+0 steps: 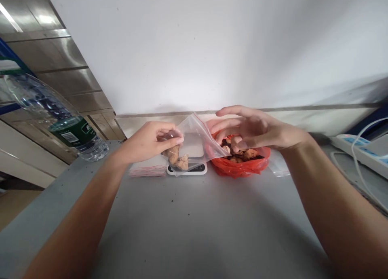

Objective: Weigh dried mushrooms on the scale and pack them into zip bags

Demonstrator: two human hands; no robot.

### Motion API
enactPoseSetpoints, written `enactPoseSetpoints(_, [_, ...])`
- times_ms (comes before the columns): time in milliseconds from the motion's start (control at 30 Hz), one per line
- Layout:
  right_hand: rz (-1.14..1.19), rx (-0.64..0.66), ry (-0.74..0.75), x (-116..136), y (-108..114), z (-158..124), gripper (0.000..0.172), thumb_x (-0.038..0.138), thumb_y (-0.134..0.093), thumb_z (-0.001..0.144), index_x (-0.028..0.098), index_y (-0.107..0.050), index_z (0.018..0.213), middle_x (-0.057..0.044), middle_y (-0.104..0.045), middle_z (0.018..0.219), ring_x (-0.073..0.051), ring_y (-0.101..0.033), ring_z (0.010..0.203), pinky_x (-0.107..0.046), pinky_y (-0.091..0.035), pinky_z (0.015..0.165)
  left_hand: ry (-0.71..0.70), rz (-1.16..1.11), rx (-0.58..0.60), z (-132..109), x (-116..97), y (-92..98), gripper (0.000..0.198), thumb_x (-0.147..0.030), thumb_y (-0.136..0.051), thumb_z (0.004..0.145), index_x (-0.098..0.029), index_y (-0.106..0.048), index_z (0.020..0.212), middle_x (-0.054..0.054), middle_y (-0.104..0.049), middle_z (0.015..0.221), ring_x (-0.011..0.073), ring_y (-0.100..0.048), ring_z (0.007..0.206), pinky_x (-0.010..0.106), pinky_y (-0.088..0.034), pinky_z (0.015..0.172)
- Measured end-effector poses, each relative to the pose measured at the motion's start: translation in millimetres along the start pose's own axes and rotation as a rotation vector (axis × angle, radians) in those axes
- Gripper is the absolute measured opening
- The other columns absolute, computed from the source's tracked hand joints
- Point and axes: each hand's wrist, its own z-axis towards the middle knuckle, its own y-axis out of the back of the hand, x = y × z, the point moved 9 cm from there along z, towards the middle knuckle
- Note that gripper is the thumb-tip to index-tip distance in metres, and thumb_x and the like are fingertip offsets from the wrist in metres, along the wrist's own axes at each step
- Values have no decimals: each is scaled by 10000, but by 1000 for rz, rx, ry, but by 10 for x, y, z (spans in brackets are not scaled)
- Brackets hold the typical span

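My left hand (151,141) pinches the rim of a clear zip bag (197,143) and holds it open above a small white scale (188,169). A few brown lumpy pieces (178,159) lie in the bag's bottom. My right hand (251,129) hovers over an open red plastic bag (242,165) full of the same brown pieces, fingers curled down into it. Its thumb and fingertips close on one piece (235,143).
A stack of red-striped zip bags (147,170) lies left of the scale. A clear water bottle (57,117) lies tilted at the far left. A white power strip with cables (357,149) sits at the right. A white wall stands behind the grey table (194,222).
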Motion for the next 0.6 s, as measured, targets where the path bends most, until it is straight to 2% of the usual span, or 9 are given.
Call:
enactPoseSetpoints(167, [46, 32, 12, 8, -24, 0, 640, 100, -752, 803, 316, -578, 1381, -68, -717, 1369, -178, -727, 1099, -218, -596, 675, 24, -3, 22, -14, 11, -19, 250, -419, -629, 959, -217, -744, 869, 27, -772, 828, 175, -689, 734, 287, -514, 667])
enactPoseSetpoints(300, [49, 63, 35, 22, -29, -3, 626, 87, -751, 808, 311, -580, 1368, -68, -720, 1361, -170, -727, 1083, -210, -589, 656, 15, 1, 23, -8, 7, -20, 243, -411, -629, 960, -217, -741, 868, 22, -761, 798, 165, -676, 707, 286, -519, 675])
enactPoseSetpoints(367, [4, 35, 34, 46, -16, 4, 597, 136, -758, 821, 296, -592, 1372, -75, -732, 1346, -185, -733, 1082, -234, -598, 674, -8, -3, 17, -4, -15, -23, 237, -405, -629, 959, -221, -730, 849, 16, -742, 767, 163, -663, 682, 290, -517, 660])
enactPoseSetpoints(500, [-222, -82, 2, 139, -35, 65, 469, 326, -802, 835, 249, -689, 1284, -80, -773, 1255, -242, -728, 1121, -333, -618, 820, -59, 1, 9, -2, -123, -88, 266, -396, -610, 972, -226, -671, 777, 1, -694, 694, 165, -653, 636, 291, -526, 621])
enactPoseSetpoints(533, [-284, -92, -23, 148, -67, 88, 425, 364, -811, 831, 237, -721, 1227, -76, -789, 1197, -247, -737, 1073, -343, -615, 811, -70, 1, 15, 0, -162, -127, 285, -393, -595, 986, -225, -660, 764, -1, -692, 683, 164, -659, 634, 291, -540, 630])
enactPoseSetpoints(600, [-382, -84, -98, 122, -135, 127, 273, 402, -785, 858, 215, -769, 1056, -51, -806, 983, -218, -740, 851, -323, -589, 689, -97, -9, 1, 13, -250, -195, 269, -367, -587, 997, -222, -671, 787, -2, -716, 706, 164, -683, 657, 290, -572, 672])
